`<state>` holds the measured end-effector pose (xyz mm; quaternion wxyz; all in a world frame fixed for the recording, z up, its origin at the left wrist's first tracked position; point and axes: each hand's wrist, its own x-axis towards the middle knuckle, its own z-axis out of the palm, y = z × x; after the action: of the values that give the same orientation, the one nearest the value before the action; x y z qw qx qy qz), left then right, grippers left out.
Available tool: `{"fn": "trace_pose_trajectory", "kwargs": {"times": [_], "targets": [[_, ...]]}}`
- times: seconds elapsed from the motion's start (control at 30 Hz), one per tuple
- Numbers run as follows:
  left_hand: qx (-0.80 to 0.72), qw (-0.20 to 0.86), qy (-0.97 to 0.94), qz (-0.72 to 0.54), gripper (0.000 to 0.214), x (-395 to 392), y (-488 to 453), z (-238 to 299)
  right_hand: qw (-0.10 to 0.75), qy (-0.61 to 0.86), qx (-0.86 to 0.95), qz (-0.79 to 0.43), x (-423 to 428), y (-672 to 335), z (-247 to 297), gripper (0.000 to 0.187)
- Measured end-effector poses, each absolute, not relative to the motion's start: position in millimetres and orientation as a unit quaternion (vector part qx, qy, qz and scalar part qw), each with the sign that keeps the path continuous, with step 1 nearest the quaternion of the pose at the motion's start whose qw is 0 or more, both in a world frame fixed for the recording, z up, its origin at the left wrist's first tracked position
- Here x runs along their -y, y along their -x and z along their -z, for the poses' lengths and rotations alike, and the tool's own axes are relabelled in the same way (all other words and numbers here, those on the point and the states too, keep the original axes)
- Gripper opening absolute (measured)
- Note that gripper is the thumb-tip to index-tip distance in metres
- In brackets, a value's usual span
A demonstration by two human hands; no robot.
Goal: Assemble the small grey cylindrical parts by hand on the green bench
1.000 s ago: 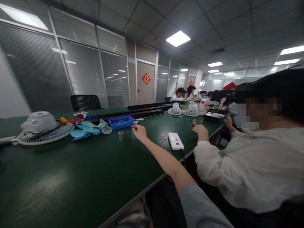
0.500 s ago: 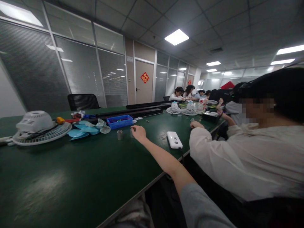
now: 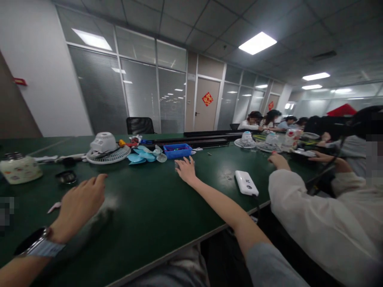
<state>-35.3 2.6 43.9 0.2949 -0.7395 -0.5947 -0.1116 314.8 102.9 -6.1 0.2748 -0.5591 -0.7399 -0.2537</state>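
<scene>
My right hand reaches over the green table just in front of a small blue tray. Its fingers are spread and bent, and no held thing shows; the space under the palm is hidden. To the left, my left hand, with a watch on the wrist, hovers above the table, back up. Its fingers are loosely extended and its thumb is out of sight; nothing shows in it. Light-blue fan blades lie left of the tray. The small metal cylinders cannot be made out now.
A white fan body on its grille lies at the back left, near a patterned jar and a dark lid. A white power bank with a cable lies right of my forearm. A co-worker's white sleeve is close on the right.
The view has swung left. My left hand has come into sight. My right hand's fingers have gone from a pinch beside a metal cylinder to spread, and both cylinders are out of sight.
</scene>
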Motion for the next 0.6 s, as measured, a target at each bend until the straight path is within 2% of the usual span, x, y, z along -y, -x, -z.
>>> {"fn": "trace_pose_trajectory", "kwargs": {"times": [0.2,0.3,0.6], "targets": [[0.567,0.278,0.764,0.130,0.045,-5,28,-35,0.311,0.575,0.715,0.248,-109,-311,7,0.045],[0.562,0.283,0.766,0.133,0.046,-1,24,-36,0.341,0.595,0.687,0.239,-111,-311,5,0.038],[0.556,0.216,0.790,0.142,0.053,-5,24,-34,0.335,0.608,0.690,0.205,-109,-315,2,0.039]]}}
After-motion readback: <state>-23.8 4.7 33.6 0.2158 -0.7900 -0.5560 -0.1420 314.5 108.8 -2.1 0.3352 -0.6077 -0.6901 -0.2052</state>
